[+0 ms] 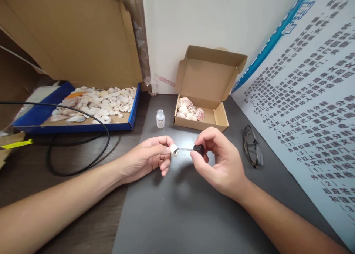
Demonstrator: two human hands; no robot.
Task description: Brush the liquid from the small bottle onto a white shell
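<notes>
Mostly, fingers (163,149) hide the shell (173,149) (brush (185,149) tip unclear).

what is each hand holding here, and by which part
The left hand pinches a small white shell by its edge between thumb and fingertips. The right hand holds a brush applicator by its black cap, bristle tip at the shell.
</notes>
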